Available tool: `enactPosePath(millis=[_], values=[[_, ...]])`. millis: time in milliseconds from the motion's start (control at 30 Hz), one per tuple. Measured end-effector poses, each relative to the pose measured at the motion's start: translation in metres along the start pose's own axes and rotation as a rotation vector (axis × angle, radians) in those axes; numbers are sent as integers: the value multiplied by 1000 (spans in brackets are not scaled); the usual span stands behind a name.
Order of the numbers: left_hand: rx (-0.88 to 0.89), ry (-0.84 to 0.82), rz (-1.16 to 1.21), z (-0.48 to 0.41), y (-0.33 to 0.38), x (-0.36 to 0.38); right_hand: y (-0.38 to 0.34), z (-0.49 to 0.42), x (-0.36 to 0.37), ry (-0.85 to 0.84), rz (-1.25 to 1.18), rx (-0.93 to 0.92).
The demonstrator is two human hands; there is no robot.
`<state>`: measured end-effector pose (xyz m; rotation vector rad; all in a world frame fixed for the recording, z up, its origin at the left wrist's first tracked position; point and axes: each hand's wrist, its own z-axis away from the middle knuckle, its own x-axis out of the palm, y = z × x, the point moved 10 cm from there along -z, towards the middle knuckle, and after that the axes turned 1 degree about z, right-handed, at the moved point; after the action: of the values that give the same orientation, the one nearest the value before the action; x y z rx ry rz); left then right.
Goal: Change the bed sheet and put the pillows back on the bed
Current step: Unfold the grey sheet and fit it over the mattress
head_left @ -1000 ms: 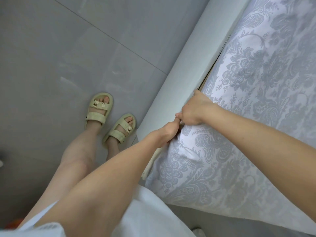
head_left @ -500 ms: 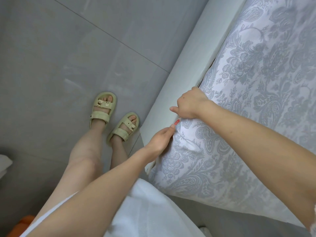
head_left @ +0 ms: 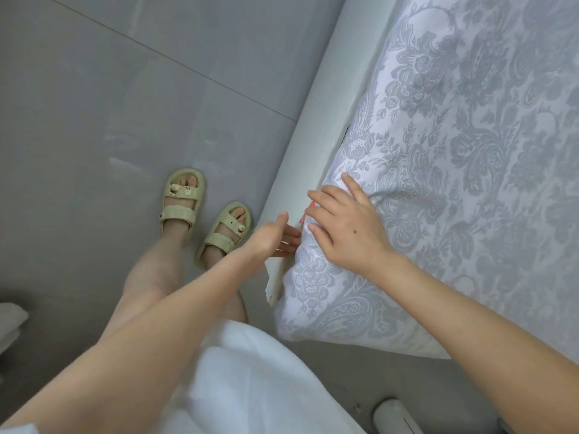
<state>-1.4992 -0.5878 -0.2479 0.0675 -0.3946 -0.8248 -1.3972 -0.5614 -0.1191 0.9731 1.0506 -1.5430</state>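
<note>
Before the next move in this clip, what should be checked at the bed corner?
1. Patterned sheet covers the near corner: ok.
2. Right hand lies flat on the sheet at the corner: ok.
3. Left hand has straight fingers at the gap beside the bed frame and holds nothing: ok.
4. Sheet edge fully tucked: cannot tell; a red tag shows at the gap.
5. Pillows back on the bed: cannot tell, none in view.
</note>
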Motion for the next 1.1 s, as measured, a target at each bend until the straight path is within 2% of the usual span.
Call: enactPosePath(millis=[67,133,233,300,467,600,733,800,967,1100], values=[[50,21,15,-5,9,-12,5,23,-22,157,-3,166],[96,-18,59,-5,16,-11,8,50,-29,207,-35,322],[126,-132,16,4,12,8,-1,83,-18,184,-69,446],[140,-113,9,9,9,11,-11,95,-12,168,-56,528],[131,-56,64,23,7,10,-32,113,18,2,-32,778],[160,-46,-2,31,13,11,-48,120,23,-27,-30,964],[235,38,-191,39,27,13,-64,136,34,-106,-49,1158],[281,90,-292,43,34,15,-71,143,37,-79,-76,1217],[406,180,-581,51,50,18,-77,142,50,-49,-155,1238],[463,139,-807,52,55,16,-73,146,52,24,-221,1252]])
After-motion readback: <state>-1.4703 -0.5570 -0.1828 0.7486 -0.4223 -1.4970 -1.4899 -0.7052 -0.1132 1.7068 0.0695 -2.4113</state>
